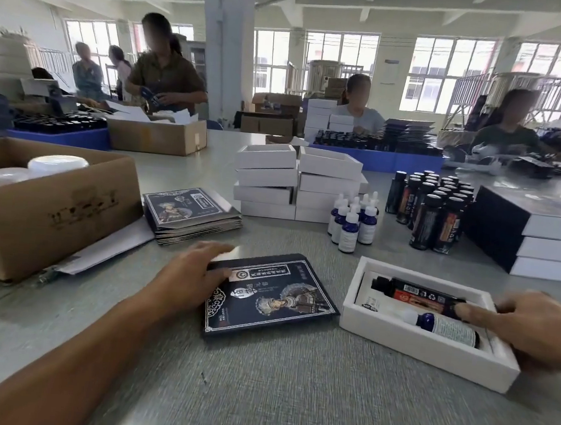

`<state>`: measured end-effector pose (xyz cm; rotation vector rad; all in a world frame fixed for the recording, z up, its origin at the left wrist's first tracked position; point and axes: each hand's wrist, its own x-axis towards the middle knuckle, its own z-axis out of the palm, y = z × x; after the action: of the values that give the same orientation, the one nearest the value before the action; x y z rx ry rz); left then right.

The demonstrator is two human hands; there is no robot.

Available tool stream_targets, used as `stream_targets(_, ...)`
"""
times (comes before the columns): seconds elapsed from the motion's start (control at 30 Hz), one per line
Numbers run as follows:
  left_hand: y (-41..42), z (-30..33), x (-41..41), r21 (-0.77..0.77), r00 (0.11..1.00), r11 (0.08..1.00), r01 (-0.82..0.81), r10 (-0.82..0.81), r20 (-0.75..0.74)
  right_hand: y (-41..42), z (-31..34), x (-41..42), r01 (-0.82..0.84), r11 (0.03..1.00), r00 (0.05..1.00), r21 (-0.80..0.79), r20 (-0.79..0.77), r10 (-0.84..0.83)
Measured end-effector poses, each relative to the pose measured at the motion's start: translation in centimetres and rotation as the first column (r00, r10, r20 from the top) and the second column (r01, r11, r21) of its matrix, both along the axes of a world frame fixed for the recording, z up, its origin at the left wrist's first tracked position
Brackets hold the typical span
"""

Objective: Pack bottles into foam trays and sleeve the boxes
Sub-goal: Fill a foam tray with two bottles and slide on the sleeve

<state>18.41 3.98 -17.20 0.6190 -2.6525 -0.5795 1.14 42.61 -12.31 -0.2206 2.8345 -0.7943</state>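
The open box [428, 332] near the surface's right edge already held a dark bottle [418, 294] and a blue dropper bottle [446, 327]; sleeving remained. The right hand [535, 329] gripped its right end, forefinger on the dark bottle. The left hand [198, 266] lay spread on a flat sleeve [271, 297] just beside it. Spare sleeves [190, 214], white boxes [295, 183] and loose bottles [433, 210] stood behind, blocking nothing.

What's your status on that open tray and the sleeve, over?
Left hand flat on the dark sleeve. Right hand holds the white tray, forefinger on the black bottle; blue dropper bottle seated. Nothing blocking.
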Motion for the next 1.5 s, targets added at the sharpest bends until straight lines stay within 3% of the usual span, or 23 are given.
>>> stream_targets(0.1,-0.3,0.5,0.3,-0.190,0.962,0.943,-0.274,0.269,-0.048,0.1,-0.1,-0.2,0.001,1.000,1.000,0.003,0.030,-0.001)
stream_targets(0.2,-0.4,0.6,0.7,-0.198,0.936,0.922,-0.334,0.349,0.048,0.3,-0.2,-0.3,-0.014,1.000,0.999,0.013,0.035,0.013)
stream_targets(0.3,0.2,0.5,0.5,-0.016,0.965,0.968,-0.252,0.252,0.067,0.2,-0.4,-0.5,-0.016,1.000,0.999,0.021,0.036,0.015)
stream_targets(0.4,1.1,0.8,0.2,0.232,0.974,0.962,-0.142,0.177,-0.141,0.1,-0.4,-0.5,-0.001,1.000,0.999,0.012,0.050,0.001)
stream_targets(0.5,1.9,1.1,0.1,0.583,0.937,0.811,0.058,0.158,-0.312,0.1,-0.3,-0.5,-0.001,1.000,0.998,0.012,0.062,0.001)
stream_targets(0.57,2.2,1.2,0.0,0.655,0.912,0.744,0.133,0.166,-0.374,0.2,-0.2,-0.6,0.007,1.000,0.996,-0.004,0.084,-0.007)
stream_targets(0.63,2.2,1.1,-0.2,0.578,0.898,0.808,0.114,0.165,-0.408,0.4,-0.2,-0.9,0.019,0.999,0.995,-0.027,0.102,-0.016)
stream_targets(0.73,1.8,0.3,-0.4,0.257,0.925,0.966,0.006,0.092,-0.370,0.7,-0.5,-1.5,0.035,0.998,0.993,-0.059,0.115,-0.028)
stream_targets(0.8,1.6,-0.2,-0.5,0.188,0.942,0.982,0.011,0.053,-0.330,0.7,-0.7,-1.7,0.051,0.994,0.992,-0.093,0.118,-0.039)
stream_targets(1.1,0.3,-0.6,-1.5,0.338,0.973,0.941,0.021,0.058,-0.222,-0.4,-1.6,-1.8,0.074,0.964,0.997,-0.256,0.042,-0.065)
stream_targets(1.5,0.4,-0.1,-1.0,0.605,0.951,0.790,0.098,0.105,-0.291,-1.0,-2.2,-1.4,0.082,0.983,0.996,-0.161,0.038,-0.077)
